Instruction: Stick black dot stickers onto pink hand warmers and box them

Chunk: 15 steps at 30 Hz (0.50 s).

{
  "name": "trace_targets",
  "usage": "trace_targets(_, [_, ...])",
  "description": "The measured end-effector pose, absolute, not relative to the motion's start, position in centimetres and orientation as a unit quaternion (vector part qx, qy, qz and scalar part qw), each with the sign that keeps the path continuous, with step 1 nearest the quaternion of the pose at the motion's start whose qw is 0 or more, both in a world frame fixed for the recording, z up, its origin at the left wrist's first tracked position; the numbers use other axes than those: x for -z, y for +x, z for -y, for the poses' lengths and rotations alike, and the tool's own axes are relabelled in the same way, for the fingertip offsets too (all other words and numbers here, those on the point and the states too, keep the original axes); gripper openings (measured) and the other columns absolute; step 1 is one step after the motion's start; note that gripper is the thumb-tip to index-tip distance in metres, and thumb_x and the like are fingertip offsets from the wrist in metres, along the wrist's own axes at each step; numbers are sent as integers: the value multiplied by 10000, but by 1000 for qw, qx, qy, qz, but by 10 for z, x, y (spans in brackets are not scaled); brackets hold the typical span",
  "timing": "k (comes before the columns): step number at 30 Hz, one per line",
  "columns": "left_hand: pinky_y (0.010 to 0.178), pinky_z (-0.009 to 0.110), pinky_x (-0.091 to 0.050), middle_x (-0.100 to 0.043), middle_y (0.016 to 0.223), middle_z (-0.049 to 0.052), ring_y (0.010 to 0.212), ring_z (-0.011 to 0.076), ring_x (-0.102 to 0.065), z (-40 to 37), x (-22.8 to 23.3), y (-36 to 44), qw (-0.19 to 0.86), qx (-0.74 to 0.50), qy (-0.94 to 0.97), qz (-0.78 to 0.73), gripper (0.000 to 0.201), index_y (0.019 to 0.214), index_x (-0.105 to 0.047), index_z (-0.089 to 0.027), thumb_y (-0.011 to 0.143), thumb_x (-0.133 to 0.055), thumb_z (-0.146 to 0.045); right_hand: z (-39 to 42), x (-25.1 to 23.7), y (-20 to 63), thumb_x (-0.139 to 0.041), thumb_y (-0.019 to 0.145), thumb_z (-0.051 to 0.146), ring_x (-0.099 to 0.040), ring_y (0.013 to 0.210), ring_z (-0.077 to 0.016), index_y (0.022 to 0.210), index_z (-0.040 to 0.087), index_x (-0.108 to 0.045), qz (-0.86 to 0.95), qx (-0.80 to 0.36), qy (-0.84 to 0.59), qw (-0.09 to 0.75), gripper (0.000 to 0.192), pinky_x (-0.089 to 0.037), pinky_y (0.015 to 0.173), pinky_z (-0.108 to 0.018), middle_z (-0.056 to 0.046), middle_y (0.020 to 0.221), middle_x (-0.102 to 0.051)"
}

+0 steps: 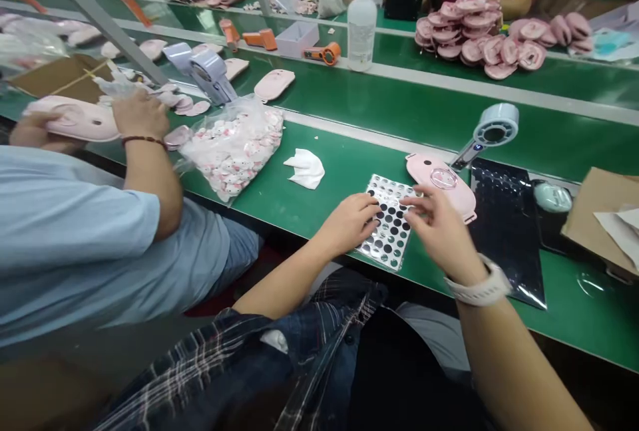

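A white sheet of round black stickers [387, 248] lies on the green bench in front of me, with several spots bare. My left hand [351, 221] rests on the sheet's left side, fingers stretched out over it. At the right side of the sheet is my right hand [442, 231], thumb and fingers apart; nothing shows between them, though slight blur hides small detail. A pink oval padded piece [456, 198] with a clear ring lies just behind my right hand. The handle of a pale blue handheld fan [496, 126] reaches to that piece's far edge.
A plastic bag of small white-and-pink parts [239, 145] and a white tissue [306, 169] lie to the left. Rightward are a black glossy sheet [506, 238] and a cardboard box [602, 218]. A co-worker [74, 231] sits close at left. A white bottle [362, 32] stands behind.
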State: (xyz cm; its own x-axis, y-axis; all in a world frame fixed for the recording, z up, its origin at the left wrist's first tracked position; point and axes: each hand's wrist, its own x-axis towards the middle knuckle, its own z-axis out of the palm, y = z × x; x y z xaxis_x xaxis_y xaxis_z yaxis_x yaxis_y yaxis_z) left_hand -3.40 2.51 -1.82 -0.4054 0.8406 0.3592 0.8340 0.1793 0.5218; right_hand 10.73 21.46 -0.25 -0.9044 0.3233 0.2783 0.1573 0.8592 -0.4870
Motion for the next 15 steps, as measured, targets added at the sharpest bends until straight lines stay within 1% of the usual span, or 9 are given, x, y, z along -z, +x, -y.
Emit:
trace_targets(2, [1089, 486, -482, -717, 1254, 139, 1214, 287, -618, -26, 17, -32, 9, -313, 552, -773, 257, 1164, -721, -138, 975, -600, -263, -206, 9, 90, -609, 993, 203, -694, 912, -206, 1266, 156, -602, 949, -238, -110, 175, 277, -608, 814, -369, -81, 1081, -694])
trace_targets(3, [1063, 472, -486, -724, 1241, 127, 1189, 283, -622, -25, 17, -32, 13, -311, 546, -777, 257, 1153, -734, -150, 974, -615, -291, -202, 12, 83, -567, 968, 136, -698, 914, -221, 1258, 146, -590, 951, -231, -103, 177, 291, -605, 825, -379, -90, 1045, -697])
trace_targets(5, [1026, 456, -479, -738, 1219, 104, 1137, 274, -631, -22, 16, -32, 28, -312, 533, -786, 258, 1123, -762, -181, 960, -651, -348, -195, 17, 74, -488, 921, 61, -697, 971, -264, 1250, 128, -570, 961, -189, -87, 181, 346, -592, 859, -405, -127, 1041, -692])
trace_targets(7, [996, 444, -465, -750, 1196, 95, 1102, 267, -633, -20, 15, -33, 44, -313, 525, -790, 257, 1091, -787, -201, 945, -674, -379, -190, 20, 71, -439, 916, 33, -687, 999, -283, 1223, 123, -567, 976, -122, -66, 170, 344, -576, 841, -398, -158, 1082, -678])
trace_targets(9, [977, 434, -451, -758, 1181, 88, 1083, 260, -628, -19, 14, -33, 54, -313, 521, -792, 248, 1066, -804, -212, 941, -679, -385, -187, 18, 71, -418, 924, 4, -684, 921, -261, 1190, 130, -572, 987, -59, -48, 143, 332, -556, 750, -351, -160, 1087, -669])
trace_targets(11, [967, 426, -440, -764, 1164, 77, 1069, 252, -621, -19, 13, -33, 60, -315, 518, -793, 239, 1042, -812, -212, 938, -682, -383, -183, 15, 72, -420, 913, -36, -670, 823, -225, 1198, 131, -571, 992, -15, -44, 120, 363, -524, 672, -310, -147, 1072, -657])
trace_targets(13, [967, 420, -429, -768, 1148, 66, 1057, 245, -618, -18, 12, -32, 64, -318, 517, -792, 234, 1026, -813, -204, 937, -684, -377, -179, 12, 72, -434, 892, -66, -659, 784, -206, 1199, 134, -573, 993, 12, -45, 104, 392, -506, 643, -287, -134, 1053, -642])
trace_targets(15, [971, 417, -422, -770, 1139, 62, 1053, 240, -617, -19, 11, -32, 64, -323, 513, -793, 225, 1019, -808, -199, 942, -675, -364, -176, 9, 71, -440, 873, -86, -657, 793, -203, 1130, 147, -586, 995, 26, -45, 90, 376, -499, 642, -273, -120, 1021, -627])
